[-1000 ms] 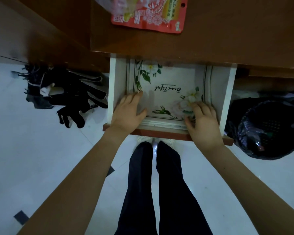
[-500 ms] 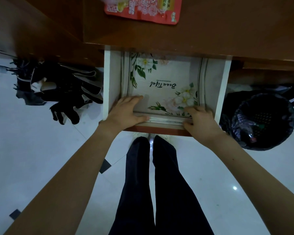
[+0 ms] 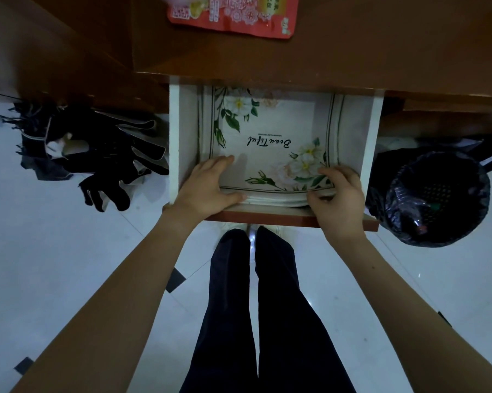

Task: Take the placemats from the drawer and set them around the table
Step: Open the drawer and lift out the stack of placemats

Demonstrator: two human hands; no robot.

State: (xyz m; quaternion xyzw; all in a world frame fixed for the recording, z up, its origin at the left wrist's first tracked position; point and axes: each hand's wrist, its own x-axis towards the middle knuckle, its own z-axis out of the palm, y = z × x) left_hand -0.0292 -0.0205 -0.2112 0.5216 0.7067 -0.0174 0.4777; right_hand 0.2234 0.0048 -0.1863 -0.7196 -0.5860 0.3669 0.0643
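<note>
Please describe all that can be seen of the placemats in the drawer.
The placemats lie as a stack in the open white drawer. The top one is pale, with thin dark border lines, white flowers, green leaves and the script word Beautiful. The left hand and right hand pinch the stack's near edge.

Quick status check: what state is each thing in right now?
drawer: pulled open.
placemats: stacked in the drawer, near edge held.
left hand: pinches the stack's near edge.
right hand: grips the stack's near corner.
red packet: lying flat on the tabletop.
bin: bag-lined, holding rubbish.
</note>
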